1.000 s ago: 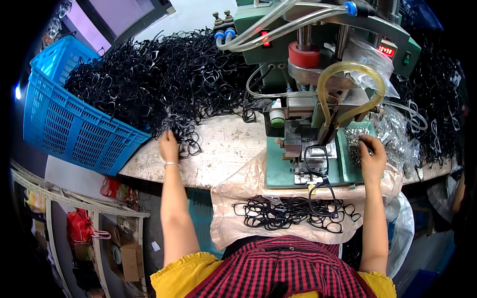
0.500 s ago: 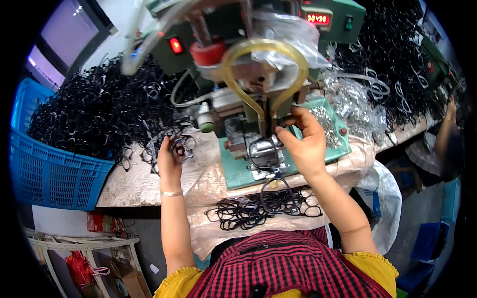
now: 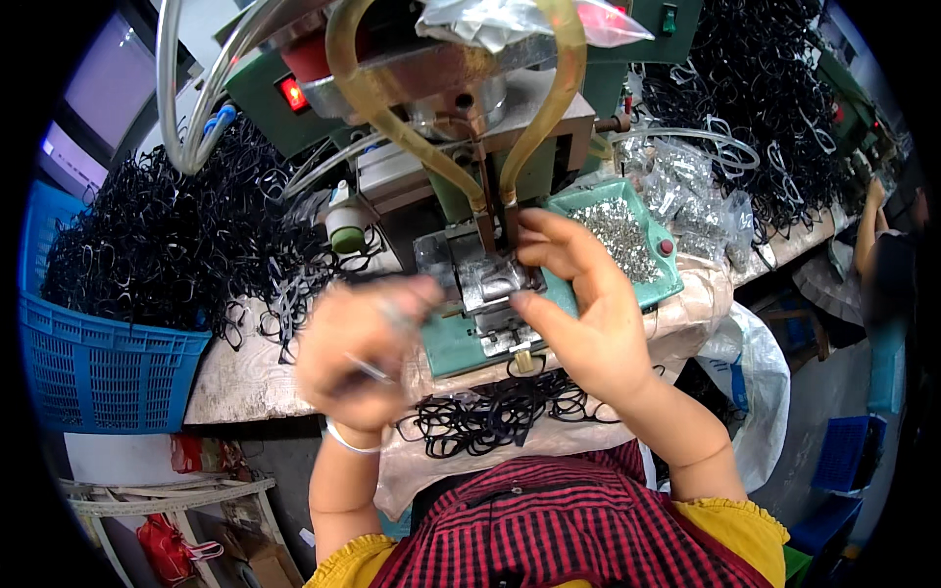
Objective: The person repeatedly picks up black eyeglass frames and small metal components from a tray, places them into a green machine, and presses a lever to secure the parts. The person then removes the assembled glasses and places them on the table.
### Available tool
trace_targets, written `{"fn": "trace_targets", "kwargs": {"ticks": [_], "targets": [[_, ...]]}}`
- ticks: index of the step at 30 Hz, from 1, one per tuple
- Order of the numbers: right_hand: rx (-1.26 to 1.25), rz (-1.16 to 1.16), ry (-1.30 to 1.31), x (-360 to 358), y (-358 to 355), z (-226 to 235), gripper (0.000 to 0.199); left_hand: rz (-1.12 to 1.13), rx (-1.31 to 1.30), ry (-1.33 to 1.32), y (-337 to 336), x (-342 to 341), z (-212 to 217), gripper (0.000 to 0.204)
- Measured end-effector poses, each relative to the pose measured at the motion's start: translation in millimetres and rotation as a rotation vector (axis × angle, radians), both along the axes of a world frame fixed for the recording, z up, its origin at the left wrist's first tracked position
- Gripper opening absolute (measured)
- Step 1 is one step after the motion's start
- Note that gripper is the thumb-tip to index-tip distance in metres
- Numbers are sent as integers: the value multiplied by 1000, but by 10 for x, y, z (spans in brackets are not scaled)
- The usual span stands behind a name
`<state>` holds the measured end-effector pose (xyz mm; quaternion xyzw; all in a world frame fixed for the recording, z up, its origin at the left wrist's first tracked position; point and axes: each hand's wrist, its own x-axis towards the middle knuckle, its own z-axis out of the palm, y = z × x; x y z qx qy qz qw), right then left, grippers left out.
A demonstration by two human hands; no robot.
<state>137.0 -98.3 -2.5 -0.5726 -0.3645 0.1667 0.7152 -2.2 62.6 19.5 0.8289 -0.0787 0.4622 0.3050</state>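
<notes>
My right hand is at the right side of a metal fixture under the green press machine. Its thumb and fingers are spread apart at the fixture's edge, and I see nothing held between them. My left hand, smeared by motion, is left of the fixture with its fingertips near it. Whether it holds anything cannot be made out. Two yellowish tubes run down to narrow metal tips above the fixture. Black eyeglass frames lie in a heap on the cloth just before the machine.
A green tray of small silvery metal parts sits to the right, beside clear bags. Large heaps of black eyeglass frames stand on both sides. A blue crate is at the left; another person's arm shows far right.
My left hand has moved right, from the heap toward the fixture. My right thumb and fingers have spread apart. The eyeglass frame that hung at the fixture is no longer clearly visible there.
</notes>
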Motion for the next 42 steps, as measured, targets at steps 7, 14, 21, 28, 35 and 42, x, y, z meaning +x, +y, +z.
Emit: {"fn": "trace_targets", "kwargs": {"ticks": [7, 14, 21, 28, 35, 42], "targets": [[-703, -619, -782, 1003, -335, -965, 27, -128, 326, 76, -224, 193, -377, 18], [-506, -548, -727, 1099, -46, -936, 9, -154, 244, 77, -239, 181, -428, 20], [-614, -661, -928, 1205, -23, -1097, 9, 468, 308, 65, 250, -824, -890, 5], [-712, -685, -835, 1093, -293, -1158, 13, 1061, 778, 1013, 2390, -781, -1382, 37], [-381, -732, -690, 1099, -253, -1207, 12, 1075, 677, 732, 2044, -786, -1317, 32], [-280, -602, -534, 1073, -96, -974, 16, 957, 452, 485, 2106, -323, -742, 15]]}}
